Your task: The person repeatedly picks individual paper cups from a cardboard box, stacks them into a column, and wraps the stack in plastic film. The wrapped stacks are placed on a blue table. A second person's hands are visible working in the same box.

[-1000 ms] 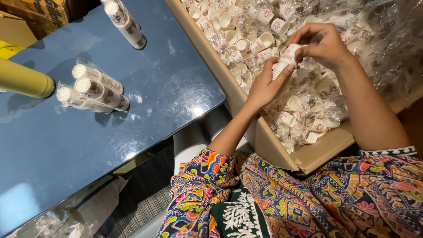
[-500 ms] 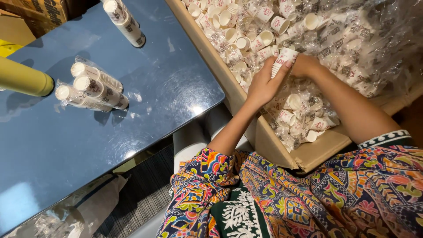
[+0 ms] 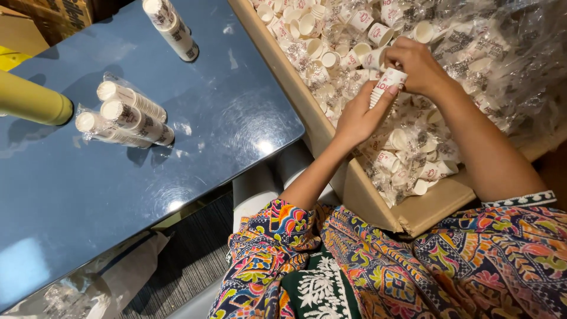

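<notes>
Stacking step, likely; left hand (image 3: 354,118) clamped on cup stack (image 3: 387,85); right hand (image 3: 416,65) pinching its top over carton (image 3: 354,183); next needs aligned push.

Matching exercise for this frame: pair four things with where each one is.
1. stack of cups
2. wrapped cup sleeves
3. yellow tube
4. loose cups

a. left edge of the blue table
b. inside the cardboard box
c. held between left hand and right hand
d. lying together on the table

Pairs: 1-c, 2-d, 3-a, 4-b
</notes>
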